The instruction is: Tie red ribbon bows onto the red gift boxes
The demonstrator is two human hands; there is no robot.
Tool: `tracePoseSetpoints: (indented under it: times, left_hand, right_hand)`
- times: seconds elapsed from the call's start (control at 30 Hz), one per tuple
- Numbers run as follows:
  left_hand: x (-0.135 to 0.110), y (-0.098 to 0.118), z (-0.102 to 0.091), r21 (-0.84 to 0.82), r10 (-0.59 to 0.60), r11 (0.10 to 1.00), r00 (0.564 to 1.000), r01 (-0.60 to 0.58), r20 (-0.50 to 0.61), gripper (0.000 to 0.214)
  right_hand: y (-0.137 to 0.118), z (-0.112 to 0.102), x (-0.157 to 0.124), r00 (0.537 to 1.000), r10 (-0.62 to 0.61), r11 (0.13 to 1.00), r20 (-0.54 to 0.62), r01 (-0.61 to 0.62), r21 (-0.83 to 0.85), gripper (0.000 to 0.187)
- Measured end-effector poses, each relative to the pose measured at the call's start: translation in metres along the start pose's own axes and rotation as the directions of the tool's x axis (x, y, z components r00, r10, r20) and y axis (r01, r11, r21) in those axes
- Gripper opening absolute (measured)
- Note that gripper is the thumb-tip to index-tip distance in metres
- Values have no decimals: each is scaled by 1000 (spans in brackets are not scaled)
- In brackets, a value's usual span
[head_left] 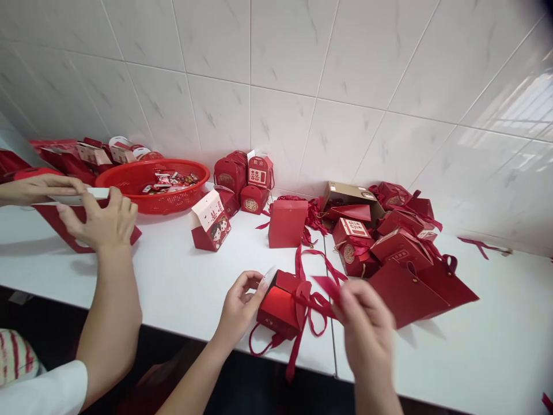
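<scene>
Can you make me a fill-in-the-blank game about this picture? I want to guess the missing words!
1. The left hand holds a small red ____.
2. The ribbon in the right hand is coloured ____.
3. The round basket stands on the ____ side of the picture.
4. The table under everything is coloured ____.

Missing words: box; red; left; white.

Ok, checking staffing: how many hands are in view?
4: left hand on the red gift box, right hand holding red ribbon, two co-worker hands at the far left.
</scene>
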State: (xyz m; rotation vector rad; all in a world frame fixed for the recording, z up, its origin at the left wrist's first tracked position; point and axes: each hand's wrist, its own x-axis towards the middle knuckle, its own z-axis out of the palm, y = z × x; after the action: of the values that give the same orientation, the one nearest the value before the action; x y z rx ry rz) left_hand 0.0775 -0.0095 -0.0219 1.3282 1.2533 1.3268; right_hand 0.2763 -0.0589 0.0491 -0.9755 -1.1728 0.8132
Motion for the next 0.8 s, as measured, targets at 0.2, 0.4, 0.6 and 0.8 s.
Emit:
tracePoseSetpoints:
  times: [0.2, 0.4, 0.6, 0.8]
  left_hand:
    - [-4, 0, 3, -201, -83, 975, 996, 90, 45, 23]
    - [-6, 1, 3, -221, -108, 969, 993, 114, 37, 27]
    - [-9, -4, 3, -228, -67, 971, 997, 77, 47, 37]
    - [-12, -11, 6, -158, 2, 987, 999, -8, -40, 53]
  right_hand:
    - [54, 41, 11, 987, 54, 923, 151, 9, -386, 23]
    - [57, 41, 8, 983, 91, 865, 159, 1, -501, 21]
    - [58, 45, 9, 978, 101, 860, 182, 6, -511, 22]
    - [54, 46, 10, 966, 121, 878, 227, 3, -479, 22]
